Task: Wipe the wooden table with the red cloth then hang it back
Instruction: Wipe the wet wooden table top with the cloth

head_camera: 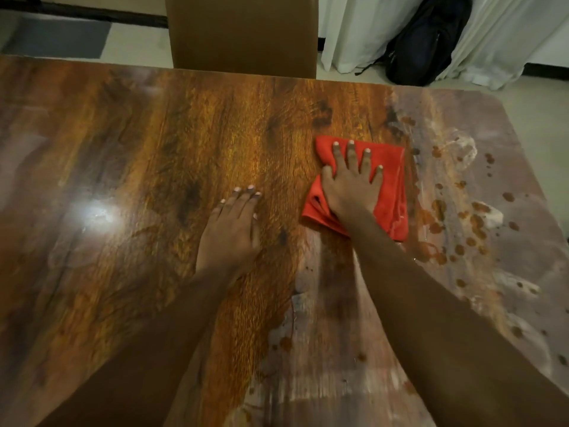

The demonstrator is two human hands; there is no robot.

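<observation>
Nearest the lens, the left forearm [129, 359] and the right forearm [446, 318] are extended forward over the wooden table [123, 143]. At the left of the tabletop a bright glare patch [98, 214] is seen on glossy grain. The left hand [229, 229] is laid flat on bare wood near the middle, fingers straight and together, with nothing held; it is judged to serve as a brace. Just to its right, the red cloth [392, 195] is folded into a rough square and lies flat on the table. The right hand [351, 186] is pressed on top of it with fingers spread and straight; the cloth is pushed under the palm, not gripped. Right of the cloth, reddish-brown spots [477, 223] and pale smears are scattered toward the right edge.

The step in hand is judged to be wiping. Even palm pressure should be applied so that the fold is not bunched. Strokes should be overlapped and carried rightward through the spotted zone, and soil should be drawn toward the cloth rather than spread onto the cleaner left part. A fresh face should be turned out once one is loaded. No hanging place is in view.
</observation>
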